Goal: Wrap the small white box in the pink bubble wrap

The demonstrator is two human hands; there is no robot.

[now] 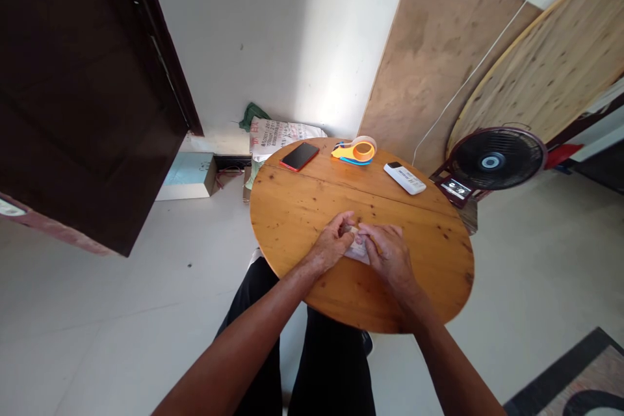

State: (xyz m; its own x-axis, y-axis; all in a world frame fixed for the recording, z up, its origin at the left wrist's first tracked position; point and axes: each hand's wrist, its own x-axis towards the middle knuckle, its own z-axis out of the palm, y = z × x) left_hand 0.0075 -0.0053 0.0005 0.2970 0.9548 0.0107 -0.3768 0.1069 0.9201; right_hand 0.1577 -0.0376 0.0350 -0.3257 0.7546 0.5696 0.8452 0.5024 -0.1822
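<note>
The person's two forearms reach up from the bottom edge of the view, over dark trousers, to the near middle of a round wooden table (292, 221). There the left hand (334, 244) and the right hand (387, 253) meet fingertip to fingertip over a small pale folded thing (358, 251) — paper or thin plastic, too small to tell. It lies flat on the table directly beneath and between both hands, its long axis running roughly left to right. Both hands are curled, fingers pressed down and pinching its upper edge; neither is clearly nearer — they share it, the left at its left end, the right covering its right end. Well apart, at the far rim, lie a red phone (299, 156), an orange and blue tape dispenser (355, 151) and a white remote (404, 178)
</note>
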